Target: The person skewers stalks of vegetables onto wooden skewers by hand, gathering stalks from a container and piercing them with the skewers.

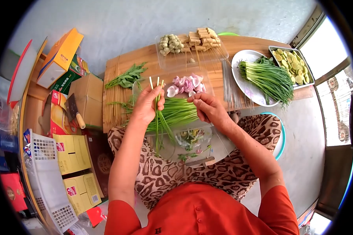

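My left hand (147, 106) is closed around a few chives (159, 121), their pale cut ends pointing up and green leaves hanging down. To the right, my right hand (211, 109) pinches with thumb and forefinger; a thin skewer (222, 144) runs out below it toward my lap. Between and beneath the hands, a clear plastic tray (208, 78) holds a pile of chives (180, 113) and purple onion pieces (187, 84). In my lap area, a knife (200, 161) lies by a bag of vegetable scraps (192, 138).
On the wooden table (121, 66), a tray (190, 58) holds skewered food. Leafy greens (131, 76) lie left. A white plate of chives (262, 78) and a metal tray of sliced rounds (292, 64) stand right. A cleaver (73, 107) and boxes (82, 92) are left.
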A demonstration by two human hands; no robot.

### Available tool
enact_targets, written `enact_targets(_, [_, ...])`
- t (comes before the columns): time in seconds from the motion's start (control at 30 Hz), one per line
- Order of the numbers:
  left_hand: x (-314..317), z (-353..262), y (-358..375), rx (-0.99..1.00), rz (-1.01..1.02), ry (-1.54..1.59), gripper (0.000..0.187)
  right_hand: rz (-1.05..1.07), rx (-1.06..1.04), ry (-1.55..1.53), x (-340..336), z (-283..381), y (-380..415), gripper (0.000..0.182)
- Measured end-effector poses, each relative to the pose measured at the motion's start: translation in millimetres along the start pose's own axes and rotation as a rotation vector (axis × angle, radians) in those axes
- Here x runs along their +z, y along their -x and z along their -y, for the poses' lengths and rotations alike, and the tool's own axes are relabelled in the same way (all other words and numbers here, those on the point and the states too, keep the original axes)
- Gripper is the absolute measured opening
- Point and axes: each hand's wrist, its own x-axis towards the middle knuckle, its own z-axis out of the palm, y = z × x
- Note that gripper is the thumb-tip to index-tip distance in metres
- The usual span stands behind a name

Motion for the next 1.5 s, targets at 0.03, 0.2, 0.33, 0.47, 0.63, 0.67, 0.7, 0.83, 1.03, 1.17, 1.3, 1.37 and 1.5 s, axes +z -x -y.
enact_targets(0.03, [0.5,3.4,-2.3,0.013,-0.024,-0.029,0.017,0.016,0.000,-0.023,2.9,-0.9,-1.2,0.022])
enact_targets(0.2, [-6.4,19.8,-19.7,0.037,-0.025,-0.053,0.014,0.018,-0.034,-0.014,12.6,-7.2,-12.6,0.018])
enact_targets(0.33, [-6.0,18.5,-25.9,0.003,-0.050,0.001,0.015,-0.013,-0.051,0.025,18.2,-7.1,-21.5,0.018])
enact_targets(0.47, [-6.4,19.1,-27.0,-0.008,-0.038,-0.014,0.015,-0.008,-0.036,0.056,20.3,-3.2,-25.8,0.019])
enact_targets(0.63, [-7.4,21.9,-27.7,0.054,-0.036,-0.032,0.013,-0.002,-0.008,0.117,22.6,-2.1,-26.3,0.020])
enact_targets(0.67, [-6.5,21.3,-27.1,0.055,-0.038,-0.030,0.013,-0.003,-0.002,0.126,22.8,-1.8,-26.2,0.020])
enact_targets(0.7, [-4.9,20.3,-26.1,0.061,-0.053,-0.041,0.013,-0.001,0.000,0.127,22.9,-1.5,-26.1,0.020])
enact_targets(0.83, [-4.1,20.3,-24.4,0.100,-0.057,-0.071,0.013,-0.021,0.015,0.135,22.9,-1.3,-25.1,0.021])
enact_targets(1.03, [-5.3,23.6,-24.7,0.143,-0.045,-0.136,0.015,-0.041,0.005,0.170,21.4,-3.7,-24.7,0.023])
enact_targets(1.17, [-4.0,24.9,-24.2,0.178,-0.042,-0.169,0.014,-0.042,0.015,0.177,19.5,-4.9,-24.3,0.023])
enact_targets(1.3, [-2.6,26.8,-25.1,0.195,-0.063,-0.157,0.012,-0.037,0.008,0.169,20.0,-2.7,-23.2,0.023])
enact_targets(1.37, [-2.8,27.5,-25.8,0.200,-0.079,-0.151,0.011,-0.034,0.007,0.175,20.0,-2.7,-22.9,0.023])
enact_targets(1.5, [-2.3,28.5,-26.3,0.212,-0.082,-0.170,0.010,-0.036,0.013,0.182,18.9,-3.4,-23.4,0.023])
